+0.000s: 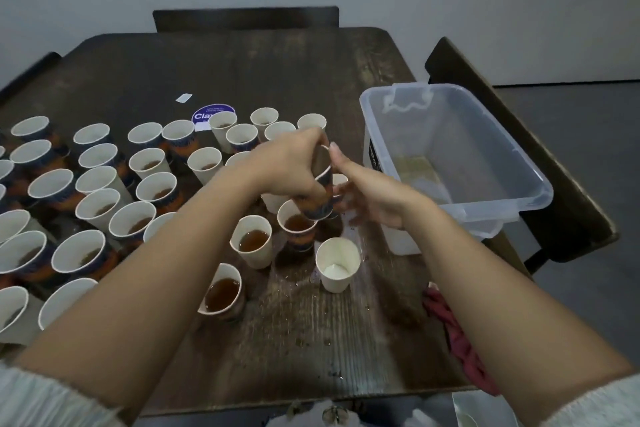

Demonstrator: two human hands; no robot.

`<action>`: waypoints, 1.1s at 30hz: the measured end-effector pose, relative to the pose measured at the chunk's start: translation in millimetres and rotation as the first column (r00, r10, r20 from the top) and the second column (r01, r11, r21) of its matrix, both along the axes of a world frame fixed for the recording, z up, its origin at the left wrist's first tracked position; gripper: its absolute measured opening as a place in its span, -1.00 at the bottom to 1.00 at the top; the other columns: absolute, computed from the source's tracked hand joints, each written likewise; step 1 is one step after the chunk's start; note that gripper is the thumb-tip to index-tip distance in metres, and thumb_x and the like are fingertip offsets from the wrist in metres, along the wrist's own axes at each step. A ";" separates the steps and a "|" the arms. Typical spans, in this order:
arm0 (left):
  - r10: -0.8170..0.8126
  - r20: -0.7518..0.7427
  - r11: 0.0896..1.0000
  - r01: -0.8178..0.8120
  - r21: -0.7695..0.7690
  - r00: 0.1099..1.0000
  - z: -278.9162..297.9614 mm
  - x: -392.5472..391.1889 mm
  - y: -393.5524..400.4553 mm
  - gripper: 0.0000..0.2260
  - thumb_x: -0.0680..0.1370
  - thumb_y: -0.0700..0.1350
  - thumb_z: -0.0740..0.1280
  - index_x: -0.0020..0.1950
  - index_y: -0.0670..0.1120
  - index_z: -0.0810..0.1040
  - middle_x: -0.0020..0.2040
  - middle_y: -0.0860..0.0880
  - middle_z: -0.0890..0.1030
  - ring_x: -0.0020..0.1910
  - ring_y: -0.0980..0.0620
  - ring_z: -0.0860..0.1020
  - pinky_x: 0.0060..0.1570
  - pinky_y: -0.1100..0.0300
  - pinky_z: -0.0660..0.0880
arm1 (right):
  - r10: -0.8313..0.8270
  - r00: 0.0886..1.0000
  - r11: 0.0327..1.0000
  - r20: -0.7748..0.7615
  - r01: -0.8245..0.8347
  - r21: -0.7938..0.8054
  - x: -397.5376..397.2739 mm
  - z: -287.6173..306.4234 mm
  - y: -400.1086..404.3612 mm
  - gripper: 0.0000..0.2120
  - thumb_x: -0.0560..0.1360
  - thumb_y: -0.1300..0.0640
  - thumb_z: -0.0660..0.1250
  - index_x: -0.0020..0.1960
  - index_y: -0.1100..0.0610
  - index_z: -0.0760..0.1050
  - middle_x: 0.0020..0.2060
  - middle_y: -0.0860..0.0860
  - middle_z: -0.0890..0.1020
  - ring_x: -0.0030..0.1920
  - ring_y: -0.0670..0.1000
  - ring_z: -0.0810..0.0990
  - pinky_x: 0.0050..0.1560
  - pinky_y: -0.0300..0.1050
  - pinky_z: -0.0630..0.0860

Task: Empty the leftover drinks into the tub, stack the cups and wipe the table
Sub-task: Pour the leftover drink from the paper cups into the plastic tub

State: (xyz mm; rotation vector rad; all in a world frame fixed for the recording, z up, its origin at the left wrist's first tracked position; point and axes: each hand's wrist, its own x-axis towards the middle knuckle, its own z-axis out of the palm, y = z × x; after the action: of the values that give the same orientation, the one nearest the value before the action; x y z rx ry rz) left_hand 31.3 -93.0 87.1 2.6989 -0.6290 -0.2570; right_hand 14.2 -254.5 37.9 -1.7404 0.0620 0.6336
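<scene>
Several paper cups [97, 180] cover the left half of the dark wooden table [311, 333], many with brown drink inside. My left hand [291, 170] grips a short stack of dark patterned cups [323, 187] from above, over the table's middle. My right hand [367, 198] is beside that stack with its fingers spread around the lower part; whether it grips is unclear. Just below stand cups holding brown liquid [254, 241] [223, 293] and a white cup [337, 262] with a milky residue. The clear plastic tub [485, 163] sits to the right with a little liquid at its bottom.
A red cloth [453, 340] lies at the table's right front edge. Spilled drops wet the wood near the front cups. A purple round sticker [213, 114] and a white label lie behind the cups. Chairs stand at the far side and the right.
</scene>
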 end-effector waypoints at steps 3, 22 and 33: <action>-0.058 0.069 0.998 0.060 -0.033 0.996 14.4 20.8 -19.0 -0.42 0.29 -0.09 0.53 0.25 -0.06 0.39 0.10 -0.02 0.49 0.03 -0.02 0.50 -0.02 -0.03 0.57 | 0.001 0.992 0.978 -0.127 0.025 0.205 6.1 10.7 -12.7 -0.34 0.36 -0.45 0.24 0.22 0.02 0.50 0.21 0.18 0.59 0.19 0.24 0.58 0.20 0.23 0.52; 0.123 -0.118 0.921 -0.158 -0.357 0.985 -43.2 96.2 -125.6 -0.42 0.65 -0.03 0.19 0.56 -0.20 0.03 0.58 -0.14 0.04 0.55 -0.04 0.03 0.44 0.18 0.03 | -0.575 0.790 0.817 0.213 0.545 0.188 67.3 16.3 -132.0 -0.54 0.52 0.04 0.39 0.36 0.09 0.37 0.15 0.04 0.53 0.05 -0.02 0.54 0.05 -0.09 0.54; 0.193 -0.073 0.929 -0.206 -0.307 0.979 -94.3 95.6 -136.7 -0.47 0.69 -0.09 0.04 0.58 -0.15 -0.12 0.59 -0.04 -0.17 0.56 0.03 -0.13 0.51 -0.02 -0.10 | -0.559 0.716 0.772 0.419 0.634 -0.053 80.8 -24.4 -163.9 -0.28 0.38 -0.06 0.51 0.46 0.04 0.33 0.34 0.08 0.42 0.27 0.05 0.47 0.33 0.03 0.44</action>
State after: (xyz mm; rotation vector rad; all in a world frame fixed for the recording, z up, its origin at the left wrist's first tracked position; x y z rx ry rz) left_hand 126.9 -229.7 -7.2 2.4186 -0.3442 -0.1445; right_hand 94.9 -418.3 13.5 -1.8607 0.4170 -0.2120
